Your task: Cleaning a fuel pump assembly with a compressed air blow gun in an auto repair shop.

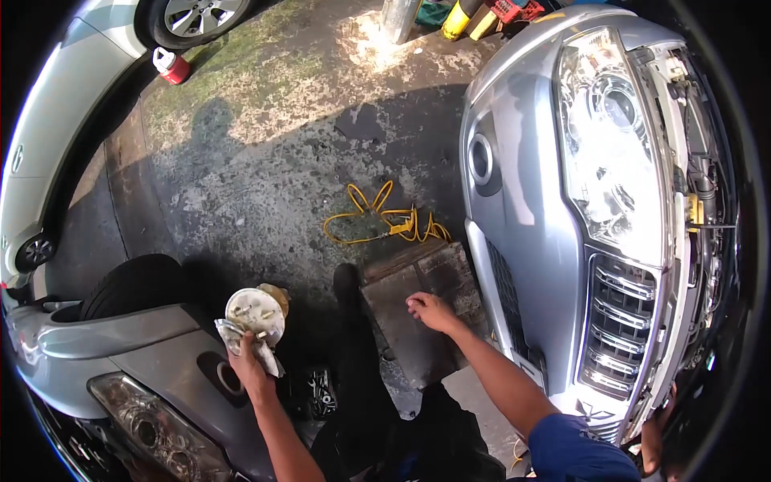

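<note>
My left hand [250, 368] is closed on a fuel pump module [259, 309], a round off-white plastic part with short pipe stubs on its top and a yellowish edge behind. A crumpled white rag [271, 361] is pinched in the same grip and hangs below the part. Over a dark, worn metal box [401, 329] my right hand [434, 312] hovers with its fingers curled together. Whatever those fingertips hold, if anything, is too small to make out. I cannot tell whether that hand touches the box.
A silver car front [522, 161] with its hood up stands at right. Another grey bumper [136, 337] and a tyre [132, 293] fill the lower left. Yellow cable [393, 227] lies behind the box. Wrenches [323, 394] lie near my legs. A red-and-white jug [171, 66] stands beside a white car [64, 120].
</note>
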A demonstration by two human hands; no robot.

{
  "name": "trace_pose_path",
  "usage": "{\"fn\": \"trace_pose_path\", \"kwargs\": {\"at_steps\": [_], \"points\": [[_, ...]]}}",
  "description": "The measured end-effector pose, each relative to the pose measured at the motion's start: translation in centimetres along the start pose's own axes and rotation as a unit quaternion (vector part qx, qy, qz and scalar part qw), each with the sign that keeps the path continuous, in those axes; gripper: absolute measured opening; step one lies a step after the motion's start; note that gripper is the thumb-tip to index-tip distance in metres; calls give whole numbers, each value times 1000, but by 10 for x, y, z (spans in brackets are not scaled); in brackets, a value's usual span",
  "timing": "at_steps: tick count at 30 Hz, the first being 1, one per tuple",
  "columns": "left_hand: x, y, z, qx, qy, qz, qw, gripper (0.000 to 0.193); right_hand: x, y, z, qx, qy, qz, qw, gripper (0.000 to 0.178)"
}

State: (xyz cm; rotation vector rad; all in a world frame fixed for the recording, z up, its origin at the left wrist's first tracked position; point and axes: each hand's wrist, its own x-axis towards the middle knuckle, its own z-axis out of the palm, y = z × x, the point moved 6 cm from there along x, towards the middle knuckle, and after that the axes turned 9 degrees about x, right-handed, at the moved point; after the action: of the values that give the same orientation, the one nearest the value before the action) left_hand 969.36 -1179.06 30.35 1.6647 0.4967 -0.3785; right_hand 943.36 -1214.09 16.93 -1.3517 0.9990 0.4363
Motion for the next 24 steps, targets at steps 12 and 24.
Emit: {"fn": "trace_pose_path", "kwargs": {"at_steps": [12,24], "points": [[130,-85,-16,104,53,-123,985,49,411,64,-44,-227,275,186,916,100],[148,-136,-6,85,-10,-154,984,47,397,107,-116,-63,328,23,942,58]]}}
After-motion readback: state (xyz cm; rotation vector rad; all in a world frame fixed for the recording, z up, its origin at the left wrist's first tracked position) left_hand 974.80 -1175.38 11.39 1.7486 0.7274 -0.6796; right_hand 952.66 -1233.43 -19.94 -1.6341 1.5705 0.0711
